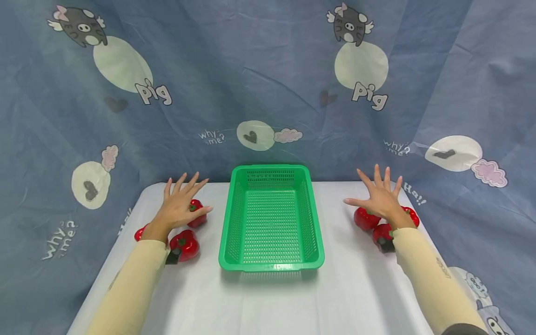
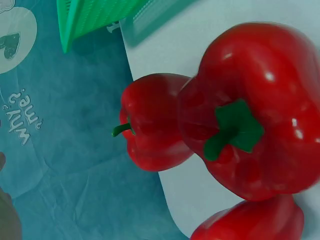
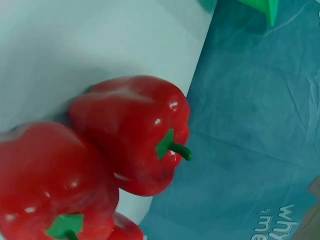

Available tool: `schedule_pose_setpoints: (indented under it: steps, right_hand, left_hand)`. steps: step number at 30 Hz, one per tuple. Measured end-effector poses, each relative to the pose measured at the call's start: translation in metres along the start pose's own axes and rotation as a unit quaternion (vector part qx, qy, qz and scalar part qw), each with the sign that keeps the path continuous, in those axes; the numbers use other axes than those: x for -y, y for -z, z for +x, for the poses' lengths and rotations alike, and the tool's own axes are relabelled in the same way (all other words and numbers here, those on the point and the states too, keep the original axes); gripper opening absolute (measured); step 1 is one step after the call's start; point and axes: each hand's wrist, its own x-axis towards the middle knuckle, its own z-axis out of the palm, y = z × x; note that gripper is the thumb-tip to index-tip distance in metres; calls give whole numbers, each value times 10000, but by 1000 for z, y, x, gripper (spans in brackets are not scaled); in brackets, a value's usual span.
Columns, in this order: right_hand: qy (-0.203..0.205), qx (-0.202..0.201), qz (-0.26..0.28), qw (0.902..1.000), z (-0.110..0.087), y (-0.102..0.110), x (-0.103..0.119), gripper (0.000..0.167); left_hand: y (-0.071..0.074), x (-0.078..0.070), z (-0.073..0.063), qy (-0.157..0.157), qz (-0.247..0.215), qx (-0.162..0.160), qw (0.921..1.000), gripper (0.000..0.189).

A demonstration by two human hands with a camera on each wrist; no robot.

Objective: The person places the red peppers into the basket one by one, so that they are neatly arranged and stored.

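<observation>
My left hand (image 1: 179, 205), fingers spread, is over a group of red bell peppers on the left. One pepper (image 1: 197, 221) shows beside the thumb, a larger one (image 1: 190, 245) near the wrist, and part of a third (image 1: 139, 233) beyond the forearm. In the left wrist view a big pepper (image 2: 280, 90) overlaps a smaller one (image 2: 155, 120). My right hand (image 1: 381, 200), also spread, is over three red peppers, among them one below the thumb (image 1: 364, 221). The right wrist view shows a pepper (image 3: 130, 120) against another (image 3: 50, 175). Neither hand holds anything.
Between the hands stands a green plastic basket (image 1: 272, 267) with perforated walls and nothing inside. It rests on a white table (image 1: 268, 307). Blue printed cloth (image 1: 268, 83) hangs behind the table and along its sides.
</observation>
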Motion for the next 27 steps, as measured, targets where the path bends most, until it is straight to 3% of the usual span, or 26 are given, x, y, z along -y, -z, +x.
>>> schedule_pose_setpoints:
  steps: [10,27]
  right_hand:
    - [-87,207,376,9990,-12,-5,-3,105]
    - [-82,383,1098,9932,-27,-21,7,109]
  left_hand:
    - [-5,5,-17,152,-260,52,9995,87]
    - [-16,12,-52,431,-713,-204,9963,88]
